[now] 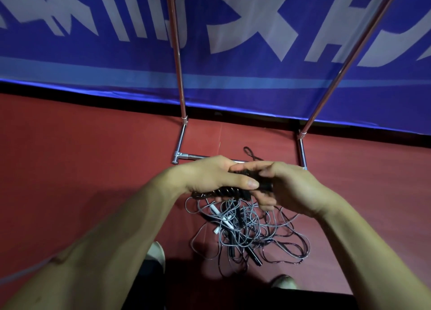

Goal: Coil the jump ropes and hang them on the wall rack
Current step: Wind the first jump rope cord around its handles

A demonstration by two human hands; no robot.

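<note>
Black coiled rope [224,190] gripped between both hands [245,181].

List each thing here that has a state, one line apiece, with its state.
left hand: holds the black rope bundle
right hand: holds the same bundle's other end
black rope bundle: coiled, held above the floor
jump rope pile: tangled, lying on the floor
rack: standing, nothing hangs on the visible part
</note>
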